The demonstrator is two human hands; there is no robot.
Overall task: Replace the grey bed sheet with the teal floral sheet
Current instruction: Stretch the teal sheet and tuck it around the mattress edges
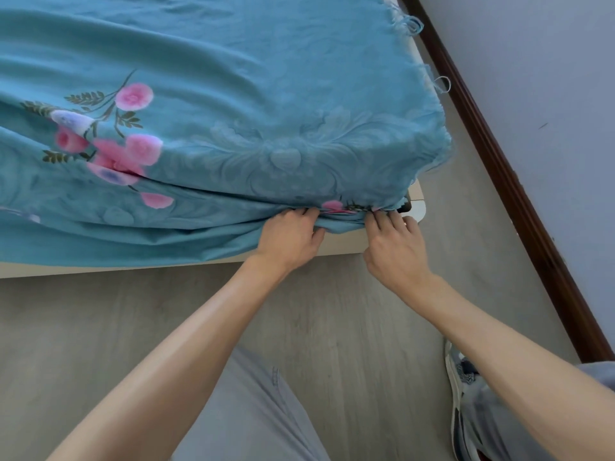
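The teal floral sheet with pink flowers covers the mattress and drapes over its near side and corner. My left hand sits at the lower edge of the mattress, fingertips pushed into a fold of the teal sheet under the mattress. My right hand is just to its right near the bed corner, fingers also pressed into the gathered teal fabric at the gap between mattress and bed base. No grey sheet is in view.
The light wooden bed frame edges the mattress. A dark wooden skirting board runs along the grey wall on the right. Wood-look floor lies below, with my grey trouser legs and a sneaker at the bottom right.
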